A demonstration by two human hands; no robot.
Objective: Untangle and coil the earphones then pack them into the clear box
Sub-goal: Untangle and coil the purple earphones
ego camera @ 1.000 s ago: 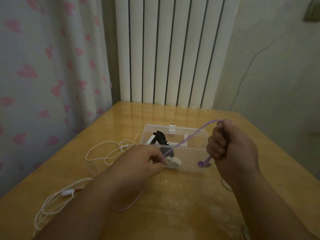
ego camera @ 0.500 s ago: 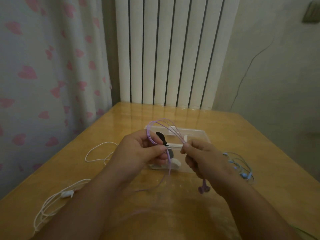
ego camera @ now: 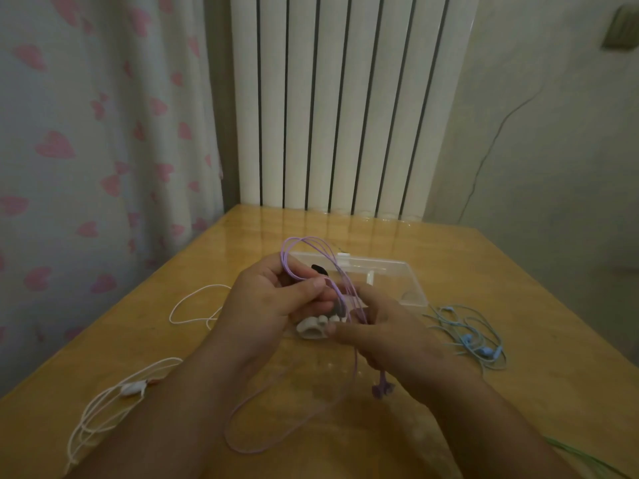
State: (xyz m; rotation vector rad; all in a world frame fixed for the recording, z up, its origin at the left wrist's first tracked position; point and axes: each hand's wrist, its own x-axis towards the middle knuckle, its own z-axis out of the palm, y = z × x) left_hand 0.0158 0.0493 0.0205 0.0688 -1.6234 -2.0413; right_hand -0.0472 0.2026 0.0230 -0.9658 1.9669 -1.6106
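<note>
A pale fabric curtain printed with pink hearts (ego camera: pixel 86 150) fills the left of the frame. At upper centre stands a white panel of tall vertical ribs with dark gaps (ego camera: pixel 345 98), possibly a radiator. To the right is a plain greenish-grey plaster wall (ego camera: pixel 560 160), crossed by a thin dark wire (ego camera: pixel 499 127), with a small olive plate (ego camera: pixel 622 29) at the top right corner. A glossy honey-coloured wooden table (ego camera: pixel 518 271) spans the lower half, its far edge mirroring the ribs; the light is dim

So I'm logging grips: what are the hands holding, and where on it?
The purple earphones, by the cord: left hand pinches the coiled loops, right hand grips the strands below; earbuds dangle free.
</note>
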